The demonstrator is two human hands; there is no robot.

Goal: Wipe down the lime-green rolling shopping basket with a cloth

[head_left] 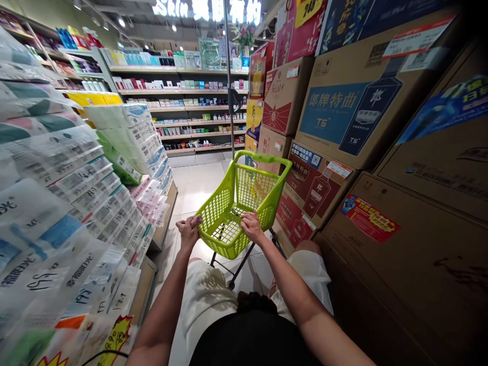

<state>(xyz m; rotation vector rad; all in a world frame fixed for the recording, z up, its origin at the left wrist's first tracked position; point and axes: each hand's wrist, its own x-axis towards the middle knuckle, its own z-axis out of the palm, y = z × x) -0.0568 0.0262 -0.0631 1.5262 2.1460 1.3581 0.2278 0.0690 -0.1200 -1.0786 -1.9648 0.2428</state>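
As hands (188,234) touch it, the cart (218,226) stands ahead.

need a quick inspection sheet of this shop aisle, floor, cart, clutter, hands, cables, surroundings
Surface: pale tiled floor, bright reflection left of the cart.
Job's things: green shopping cart, mesh basket on dark legs, handle at the far end.
Clutter: wrapped packs stacked left; cartons stacked right, close to the cart.
Hands: left hand at the basket's left edge, apparently pinching a small crumpled wad; right hand at the near right edge, grip unclear.
Cables: thin black cord at lower left, use unclear.
Surroundings: stocked shelves, lit sign, upright pole.
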